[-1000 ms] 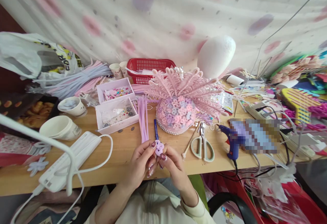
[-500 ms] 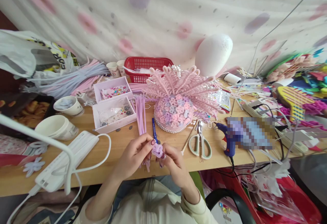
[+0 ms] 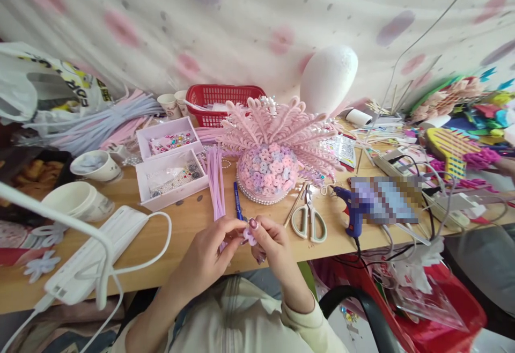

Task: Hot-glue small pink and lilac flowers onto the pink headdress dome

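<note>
Between my fingertips, just over the table's front edge, is a small lilac pipe-cleaner flower. My left hand pinches it from one side, and my right hand grips it with thumb and fingers from the other; part of it is hidden by the fingers. Just beyond lie a blue pen and a bundle of lilac pipe cleaners. Behind them stands a dome covered in small fuzzy flowers, with pink feathery pipe-cleaner plumes fanning out above it. Scissors rest right of my hands.
Left are two bead boxes, paper cups and a white power strip. A red basket and a white foam egg shape stand behind. A blue glue gun with its cord lies right, near more power strips.
My fingers have shifted around the lilac flower, and it is now more covered, with my right thumb on top. The whole view has drifted slightly as the head turned.
</note>
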`<state>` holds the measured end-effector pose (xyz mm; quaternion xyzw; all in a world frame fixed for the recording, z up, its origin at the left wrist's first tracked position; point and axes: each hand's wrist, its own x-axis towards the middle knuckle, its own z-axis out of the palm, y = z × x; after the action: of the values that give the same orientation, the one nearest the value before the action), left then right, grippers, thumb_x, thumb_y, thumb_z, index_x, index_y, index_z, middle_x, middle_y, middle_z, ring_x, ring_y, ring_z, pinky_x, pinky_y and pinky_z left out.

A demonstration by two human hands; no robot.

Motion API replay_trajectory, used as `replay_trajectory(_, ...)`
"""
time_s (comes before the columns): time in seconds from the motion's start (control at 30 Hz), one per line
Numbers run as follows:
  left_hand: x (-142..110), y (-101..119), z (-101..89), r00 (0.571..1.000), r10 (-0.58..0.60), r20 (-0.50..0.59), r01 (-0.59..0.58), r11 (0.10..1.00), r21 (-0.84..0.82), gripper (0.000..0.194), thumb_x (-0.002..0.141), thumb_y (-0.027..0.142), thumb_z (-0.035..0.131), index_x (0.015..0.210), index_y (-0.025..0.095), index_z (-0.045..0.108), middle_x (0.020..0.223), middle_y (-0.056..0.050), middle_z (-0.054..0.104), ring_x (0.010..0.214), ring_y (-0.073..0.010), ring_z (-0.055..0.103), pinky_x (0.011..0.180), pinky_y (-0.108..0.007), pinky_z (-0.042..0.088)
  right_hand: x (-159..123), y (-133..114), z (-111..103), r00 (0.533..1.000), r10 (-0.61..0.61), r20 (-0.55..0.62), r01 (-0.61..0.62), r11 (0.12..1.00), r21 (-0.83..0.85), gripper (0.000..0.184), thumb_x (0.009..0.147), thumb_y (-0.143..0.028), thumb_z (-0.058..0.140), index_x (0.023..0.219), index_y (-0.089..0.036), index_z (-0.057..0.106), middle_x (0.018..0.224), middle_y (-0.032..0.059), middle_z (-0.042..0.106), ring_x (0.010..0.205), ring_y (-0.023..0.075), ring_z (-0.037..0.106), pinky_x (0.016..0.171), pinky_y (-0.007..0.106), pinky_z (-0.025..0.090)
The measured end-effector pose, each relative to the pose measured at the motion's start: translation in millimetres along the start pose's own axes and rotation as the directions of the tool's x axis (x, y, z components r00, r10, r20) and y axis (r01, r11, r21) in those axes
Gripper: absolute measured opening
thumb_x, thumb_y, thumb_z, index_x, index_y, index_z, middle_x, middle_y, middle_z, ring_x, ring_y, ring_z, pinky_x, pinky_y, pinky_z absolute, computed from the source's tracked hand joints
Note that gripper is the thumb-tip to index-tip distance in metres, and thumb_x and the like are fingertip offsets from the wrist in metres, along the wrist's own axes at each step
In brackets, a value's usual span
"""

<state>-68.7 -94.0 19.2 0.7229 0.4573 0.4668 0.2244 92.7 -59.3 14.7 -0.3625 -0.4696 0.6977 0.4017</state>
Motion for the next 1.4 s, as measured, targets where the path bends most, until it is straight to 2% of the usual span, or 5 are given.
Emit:
replay_trajectory(0.2,4.6,-1.1,-8.9,0.94,0.335,0.065,-0.335,0.872,0.357,0.022,0.099,0.01,0.049,0.117,0.018,0.059,0.098,-0.007,0.074,0.088,-0.0145,0.072,0.079,-0.022,0.055,2.2,0.2,1.5,0.999,0.033,-0.01,-0.031,0.99,0.135,0.052,0.08,-0.062,0.073,0.061,-0.021,0.049,0.046,-0.0109,0.033,0.035,0.0042,0.026,0.035,0.021,0.023)
replay_trajectory(0.53,9.0,-2.8,-0.8,0.928,0.368,0.049,-0.352,0.83,0.433,0.018,0.1,0.011,0.045,0.111,0.018,0.057,0.087,-0.005,0.073,0.077,-0.0151,0.07,0.069,-0.023,0.053,0.9,-6.2,-1.3,0.999,-0.036,0.02,0.037,0.999,-0.022,0.05,0.088,-0.062,0.064,0.063,-0.021,0.05,0.051,-0.0083,0.037,0.042,0.0067,0.028,0.041,0.023,0.024)
replay_trajectory(0.77,13.5,15.3,-7.0,0.984,-0.129,0.121,0.135,0.99,-0.036,0.015,0.098,0.016,0.046,0.089,0.02,0.058,0.07,0.002,0.061,0.061,-0.0104,0.06,0.056,-0.019,0.046,0.8,-13.3,-6.4,0.94,-0.315,0.131,0.341,0.853,-0.394,0.043,0.102,-0.045,0.05,0.065,-0.021,0.049,0.059,-0.0047,0.041,0.054,0.0105,0.038,0.053,0.026,0.029)
replay_trajectory(0.97,30.6,20.3,-20.3,0.743,-0.49,0.457,0.655,0.674,-0.341,0.022,0.089,0.036,0.057,0.074,0.019,0.054,0.06,0.005,0.056,0.044,-0.0073,0.048,0.043,-0.019,0.041,4.8,-13.0,-8.6,0.856,-0.426,0.294,0.51,0.6,-0.616,0.04,0.102,-0.032,0.046,0.065,-0.022,0.037,0.06,-0.0039,0.039,0.057,0.0126,0.039,0.056,0.029,0.026)
replay_trajectory(1.4,13.0,12.8,-4.8,0.787,-0.508,0.349,0.613,0.585,-0.531,0.041,0.096,0.058,0.05,0.083,0.02,0.055,0.071,0.002,0.056,0.061,-0.012,0.059,0.051,-0.022,0.051,-5.7,1.5,-3.6,0.971,-0.228,0.07,0.232,0.837,-0.496,0.033,0.106,-0.042,0.039,0.08,-0.024,0.048,0.071,-0.0025,0.05,0.065,0.0144,0.046,0.064,0.029,0.037)
